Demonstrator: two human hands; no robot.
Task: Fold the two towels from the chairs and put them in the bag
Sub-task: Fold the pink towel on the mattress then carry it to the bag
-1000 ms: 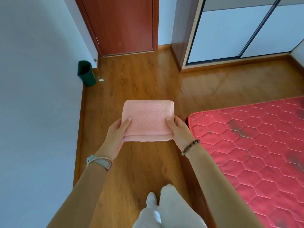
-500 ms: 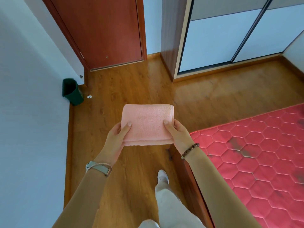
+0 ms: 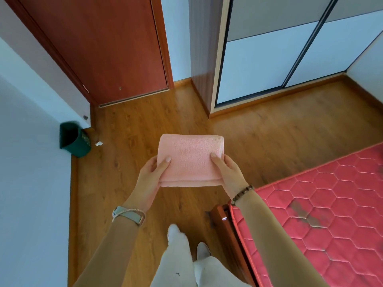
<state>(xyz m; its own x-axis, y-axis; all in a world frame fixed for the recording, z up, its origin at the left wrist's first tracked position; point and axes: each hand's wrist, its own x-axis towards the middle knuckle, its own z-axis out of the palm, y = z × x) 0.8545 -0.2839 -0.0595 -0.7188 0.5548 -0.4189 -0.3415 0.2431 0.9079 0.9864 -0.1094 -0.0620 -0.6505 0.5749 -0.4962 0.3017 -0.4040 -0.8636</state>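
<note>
Gripping the pink towel (image 3: 190,160) are left hand (image 3: 149,179) and right hand (image 3: 229,174).

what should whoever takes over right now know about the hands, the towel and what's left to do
Left hand: holds the towel's left edge, thumb on top.
Right hand: holds its right edge, thumb on top.
Towel: pink, folded into a flat rectangle, held in the air over the floor, with a bin off to the left and a mattress to the right.
Done: this towel looks folded.
Left: put it in the bag. The bag, the chairs and the second towel are out of view, so how far the second one has got cannot be told.
</note>
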